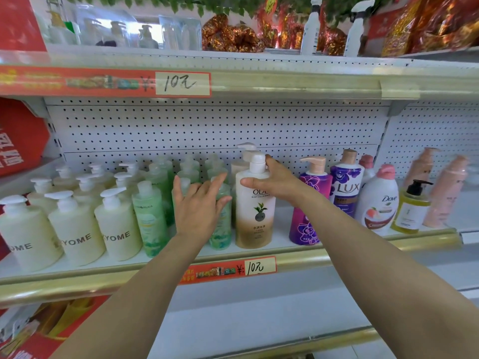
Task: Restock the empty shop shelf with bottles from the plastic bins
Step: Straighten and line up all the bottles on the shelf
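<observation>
A white-and-brown Olay pump bottle point(255, 211) stands upright on the middle shelf point(305, 257). My right hand point(274, 178) grips it at the shoulder, thumb across the front and fingers behind the pump neck. My left hand point(198, 206) lies flat with straight fingers against the green bottles point(153, 216) just left of it, covering one of them. Cream pump bottles point(75, 226) fill the shelf's left part. No plastic bins are in view.
Purple Lux bottles point(346, 182), a white Dove bottle point(377, 200), a yellow pump bottle point(410, 208) and pink bottles point(444, 193) stand to the right. The upper shelf point(285, 81) hangs overhead with spray bottles point(311, 27). A bare shelf point(259, 320) lies below.
</observation>
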Tool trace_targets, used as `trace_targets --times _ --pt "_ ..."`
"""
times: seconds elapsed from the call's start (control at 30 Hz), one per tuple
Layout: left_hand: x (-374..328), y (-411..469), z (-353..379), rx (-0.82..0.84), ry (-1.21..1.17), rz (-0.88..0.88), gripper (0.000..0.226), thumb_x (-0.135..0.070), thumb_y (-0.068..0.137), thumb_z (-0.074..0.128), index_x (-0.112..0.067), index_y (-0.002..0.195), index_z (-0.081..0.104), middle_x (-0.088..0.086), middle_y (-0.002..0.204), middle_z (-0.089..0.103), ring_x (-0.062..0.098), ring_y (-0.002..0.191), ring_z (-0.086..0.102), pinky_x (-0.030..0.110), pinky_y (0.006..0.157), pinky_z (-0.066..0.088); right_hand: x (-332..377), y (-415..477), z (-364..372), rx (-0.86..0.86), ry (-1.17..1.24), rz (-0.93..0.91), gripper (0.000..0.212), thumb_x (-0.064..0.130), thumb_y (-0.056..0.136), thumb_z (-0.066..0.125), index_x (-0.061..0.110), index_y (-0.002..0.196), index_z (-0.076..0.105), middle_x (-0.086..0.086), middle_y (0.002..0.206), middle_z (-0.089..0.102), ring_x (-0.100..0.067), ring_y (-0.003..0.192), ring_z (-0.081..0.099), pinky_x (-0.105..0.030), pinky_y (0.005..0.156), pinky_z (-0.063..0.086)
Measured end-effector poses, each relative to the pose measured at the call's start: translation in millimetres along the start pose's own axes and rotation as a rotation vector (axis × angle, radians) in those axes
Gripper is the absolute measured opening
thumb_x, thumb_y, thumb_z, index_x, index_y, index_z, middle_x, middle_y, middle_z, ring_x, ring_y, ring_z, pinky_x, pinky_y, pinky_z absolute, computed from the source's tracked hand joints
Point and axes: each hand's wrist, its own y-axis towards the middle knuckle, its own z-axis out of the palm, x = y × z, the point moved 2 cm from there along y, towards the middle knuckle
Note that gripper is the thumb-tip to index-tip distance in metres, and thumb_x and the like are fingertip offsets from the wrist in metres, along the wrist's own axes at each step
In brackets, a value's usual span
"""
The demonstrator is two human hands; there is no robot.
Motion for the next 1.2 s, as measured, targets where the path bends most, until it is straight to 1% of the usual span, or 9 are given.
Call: trace_targets --times 0.23,0.37,0.47,0.57,0.63,0.7,0.87,0.97,1.2 --pt "1.0 0.2 3.8 0.047 -0.013 0.017 0.059 -0.059 0.097 0.036 -0.038 0.151 0.025 -0.004 0.127 0.065 0.024 0.133 0.046 0.059 0.115 -0.01 4.4 -6.3 1.2 -0.018 -0.089 0.038 0.075 0.058 0.076 0.077 0.025 0.136 0.046 0.001 0.134 0.047 -0.016 0.12 0.052 -0.031 0.091 0.045" --pt "-4.1 -2.8 -4.6 -0.002 -0.022 0.004 0.066 -0.059 0.095 0.039 -0.033 0.154 0.024 0.011 0.15 0.045 0.031 0.145 0.03 0.06 0.118 -0.002 6.0 -15.1 -1.5 -0.069 -0.243 0.07 0.094 0.064 0.073 0.075 0.015 0.144 0.038 -0.006 0.145 0.041 -0.022 0.133 0.043 -0.034 0.099 0.042" --pt "-22.1 2.6 -15.2 -0.078 -0.05 0.093 0.07 -0.057 0.094 0.045 -0.028 0.155 0.026 0.018 0.155 0.034 0.036 0.146 0.027 0.055 0.12 0.013 14.5 -32.2 -18.8 -0.237 -0.192 -0.061 0.095 0.059 0.074 0.077 0.017 0.149 0.035 -0.003 0.153 0.038 -0.018 0.136 0.044 -0.036 0.109 0.04" --pt "-59.4 13.4 -19.8 -0.043 -0.136 0.185 0.066 -0.053 0.092 0.052 -0.032 0.152 0.032 0.019 0.156 0.032 0.038 0.144 0.028 0.05 0.117 0.027 15.7 -47.2 -47.5 -0.511 -0.176 -0.228 0.075 0.055 0.077 0.077 0.021 0.139 0.051 0.004 0.141 0.054 -0.013 0.128 0.05 -0.033 0.102 0.045" --pt "-81.8 19.6 -18.3 0.023 -0.178 0.168 0.067 -0.05 0.092 0.057 -0.036 0.153 0.031 0.019 0.159 0.026 0.037 0.146 0.023 0.048 0.116 0.028 6.0 -52.9 -68.9 -0.603 -0.199 -0.254 0.067 0.048 0.08 0.078 0.021 0.136 0.054 0.002 0.138 0.055 -0.017 0.13 0.047 -0.028 0.098 0.039" --pt "-94.1 21.8 -13.8 0.052 -0.174 0.086 0.069 -0.05 0.092 0.057 -0.037 0.153 0.029 0.018 0.16 0.021 0.036 0.148 0.018 0.047 0.116 0.026 -12.8 -54.1 -85.8 -0.571 -0.248 -0.205 0.071 0.042 0.079 0.08 0.02 0.14 0.05 -0.002 0.141 0.052 -0.021 0.134 0.041 -0.028 0.098 0.034" --pt "-107.5 18.9 -9.6 0.087 -0.136 -0.084 0.067 -0.05 0.093 0.056 -0.04 0.152 0.026 0.016 0.158 0.022 0.035 0.148 0.013 0.047 0.115 0.03 -48.5 -50.4 -95.8 -0.231 -0.326 -0.175 0.087 0.038 0.078 0.082 0.021 0.15 0.037 -0.006 0.154 0.035 -0.024 0.138 0.039 -0.034 0.106 0.037" --pt "-115.6 21.8 -10.9 0.083 -0.084 -0.117 0.068 -0.051 0.09 0.06 -0.037 0.149 0.031 0.017 0.156 0.027 0.032 0.149 0.01 0.046 0.118 0.024 -55.8 -46.2 -96.5 -0.196 -0.374 -0.226 0.086 0.03 0.077 0.083 0.025 0.148 0.035 -0.002 0.156 0.029 -0.025 0.134 0.044 -0.036 0.098 0.043" --pt "-129.1 27.5 -1.9 0.074 -0.094 -0.252 0.07 -0.041 0.083 0.074 -0.032 0.142 0.039 0.016 0.154 0.029 0.031 0.146 0.017 0.043 0.116 0.026 -62.7 -39.9 -96.2 -0.208 -0.338 -0.303 0.083 0.016 0.072 0.085 0.032 0.14 0.04 -0.001 0.137 0.041 -0.022 0.109 0.054 -0.038 0.083 0.052"
